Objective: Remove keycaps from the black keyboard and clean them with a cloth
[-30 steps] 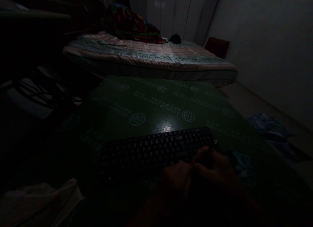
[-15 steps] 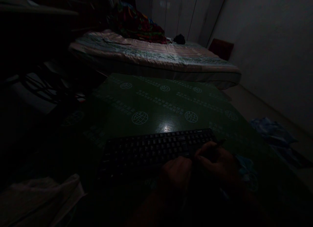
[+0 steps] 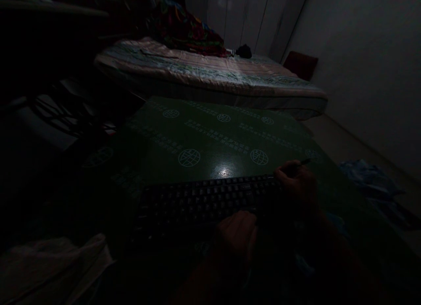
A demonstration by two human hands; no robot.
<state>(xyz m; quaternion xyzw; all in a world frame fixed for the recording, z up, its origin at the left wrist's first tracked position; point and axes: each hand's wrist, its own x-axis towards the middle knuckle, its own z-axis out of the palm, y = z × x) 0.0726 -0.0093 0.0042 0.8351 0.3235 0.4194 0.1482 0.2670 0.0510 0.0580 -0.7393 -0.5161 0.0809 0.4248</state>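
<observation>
Presently, the keyboard (image 3: pixel 197 204) lies on the table (image 3: pixel 226 138). Your right hand (image 3: pixel 297 182), at the keyboard's far right corner, pinches a dark rod (image 3: pixel 305 161); your left hand (image 3: pixel 237 235) curls at the near edge, its grip's contents impossible to tell.

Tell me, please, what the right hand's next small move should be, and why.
The right hand might tilt the thin dark stick down toward the keyboard: the hand is at the keyboard's far right corner, yet the stick's visible end points away from it. The left hand is by the keyboard's near edge; whether it touches is too dark to tell.
</observation>
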